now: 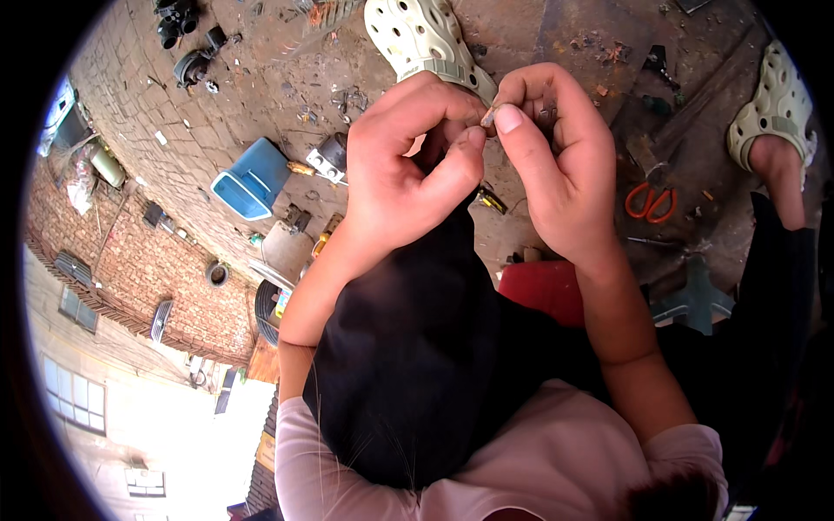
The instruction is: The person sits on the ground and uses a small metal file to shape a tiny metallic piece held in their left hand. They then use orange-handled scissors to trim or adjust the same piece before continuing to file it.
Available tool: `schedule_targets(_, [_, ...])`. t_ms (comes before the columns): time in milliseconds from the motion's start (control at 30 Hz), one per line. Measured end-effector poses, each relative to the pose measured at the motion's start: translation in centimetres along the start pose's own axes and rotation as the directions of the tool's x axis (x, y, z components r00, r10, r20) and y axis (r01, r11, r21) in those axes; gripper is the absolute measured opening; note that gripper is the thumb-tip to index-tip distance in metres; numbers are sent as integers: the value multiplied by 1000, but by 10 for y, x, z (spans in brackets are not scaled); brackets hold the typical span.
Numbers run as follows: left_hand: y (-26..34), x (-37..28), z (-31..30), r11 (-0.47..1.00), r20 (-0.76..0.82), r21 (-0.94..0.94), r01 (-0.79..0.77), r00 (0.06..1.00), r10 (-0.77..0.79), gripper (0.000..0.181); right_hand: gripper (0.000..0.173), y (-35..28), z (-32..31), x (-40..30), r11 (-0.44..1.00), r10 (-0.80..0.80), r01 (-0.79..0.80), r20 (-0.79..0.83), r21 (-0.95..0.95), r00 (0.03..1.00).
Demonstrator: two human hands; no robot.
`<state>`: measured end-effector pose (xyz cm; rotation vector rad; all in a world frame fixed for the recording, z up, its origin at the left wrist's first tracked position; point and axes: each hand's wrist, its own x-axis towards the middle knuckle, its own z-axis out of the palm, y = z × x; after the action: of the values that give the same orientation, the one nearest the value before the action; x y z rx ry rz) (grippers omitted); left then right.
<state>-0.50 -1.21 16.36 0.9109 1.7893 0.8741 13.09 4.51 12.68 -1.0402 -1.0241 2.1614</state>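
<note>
Above my knee, both hands meet with their fingertips almost together. A small brownish piece (487,118), perhaps metal, is pinched between the thumb and forefinger of my right hand (565,159). The fingertips of my left hand (407,153) close on the piece's other side, thumb bent inward. Fingers cover most of it, so its exact kind cannot be told. Beyond my hands is one of my pale perforated clogs (423,39). On the ground between my wrists lies a yellow-and-black tool (492,199), partly hidden.
Orange-handled scissors (650,203) lie at the right, near a thin metal rod (653,241). A blue plastic bin (251,179) lies left, beside a white-and-black device (329,158). A red seat (544,291) is partly under my right forearm. Black parts (192,67) and scraps litter the ground.
</note>
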Motion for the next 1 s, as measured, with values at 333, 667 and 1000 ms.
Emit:
schedule_targets(333, [-7,3,5,997,27,-56,62,998,-60,4,4,-5,-2,2,988,144,-143,-7,66,990])
schedule_targets(667, [-41,25,16,875,116,-244,419,908,-402,16,17,43,-5,-10,551,702,-600,68,581,709])
schedule_targets(1000, [-116,58,47,917,294,170,360,870,-396,17,36,127,-20,-29,917,382,-396,-390,47,838])
